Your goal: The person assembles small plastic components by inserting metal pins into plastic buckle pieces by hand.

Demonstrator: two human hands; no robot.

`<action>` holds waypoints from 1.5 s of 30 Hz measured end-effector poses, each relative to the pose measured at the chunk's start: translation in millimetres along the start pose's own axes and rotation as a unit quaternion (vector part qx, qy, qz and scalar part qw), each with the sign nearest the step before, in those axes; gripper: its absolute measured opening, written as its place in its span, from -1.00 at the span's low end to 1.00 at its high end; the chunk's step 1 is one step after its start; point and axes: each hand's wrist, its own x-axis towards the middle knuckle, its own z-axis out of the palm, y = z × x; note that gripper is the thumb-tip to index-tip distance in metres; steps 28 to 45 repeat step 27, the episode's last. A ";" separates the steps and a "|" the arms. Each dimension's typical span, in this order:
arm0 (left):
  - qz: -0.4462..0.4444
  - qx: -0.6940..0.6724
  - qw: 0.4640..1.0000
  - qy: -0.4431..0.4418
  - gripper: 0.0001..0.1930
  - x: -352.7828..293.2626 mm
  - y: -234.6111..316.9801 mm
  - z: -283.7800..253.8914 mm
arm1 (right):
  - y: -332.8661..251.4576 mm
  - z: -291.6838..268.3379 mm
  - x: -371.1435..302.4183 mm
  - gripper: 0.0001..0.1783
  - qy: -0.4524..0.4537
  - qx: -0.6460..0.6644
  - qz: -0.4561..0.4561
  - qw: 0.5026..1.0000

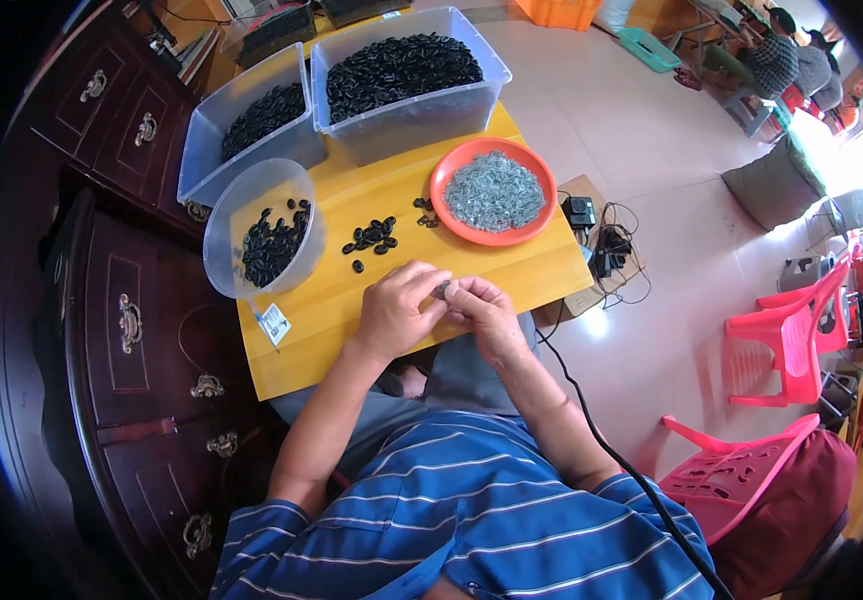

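Note:
My left hand (pixel 398 310) and my right hand (pixel 486 312) meet above the near edge of the yellow table (pixel 291 365). Fingertips of both pinch one small dark oval piece (pixel 440 290), mostly covered by the fingers. Just beyond lies a loose group of shiny black oval pieces (pixel 371 236) on the wood, with a few smaller dark bits (pixel 428 220) to the right. An orange-red plate (pixel 440 200) heaped with small clear or silvery parts (pixel 496 192) sits beyond my right hand. To the left stands a round clear tub (pixel 219 250), part filled with black ovals (pixel 271 250).
Two large clear bins (pixel 351 135) (pixel 201 160) of black ovals occupy the table's far side. Dark wooden drawers (pixel 121 370) flank the left. A black cable (pixel 591 410) runs past my right arm. Pink chairs (pixel 786 340) stand right; other people (pixel 776 65) sit far off.

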 end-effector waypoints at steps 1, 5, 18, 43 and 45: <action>0.001 -0.002 1.000 -0.001 -0.67 1.4 1.5 -0.1 | 1.8 -2.0 -0.2 -0.85 -0.001 0.017 0.003 1.000; -0.033 -0.037 0.999 -0.005 -0.69 1.3 3.6 0.2 | 3.0 -1.2 -2.1 -0.83 0.011 0.049 0.022 0.998; -0.025 -0.044 0.999 -0.007 -0.68 2.3 0.9 4.8 | 8.7 -7.7 0.1 -0.82 0.006 0.044 0.013 0.999; -0.022 -0.032 0.999 -0.014 -0.70 -1.0 -4.5 3.2 | 16.7 -1.6 2.1 -0.84 0.015 0.029 0.000 0.999; -0.022 -0.032 0.999 -0.014 -0.70 -1.0 -4.5 3.2 | 16.7 -1.6 2.1 -0.84 0.015 0.029 0.000 0.999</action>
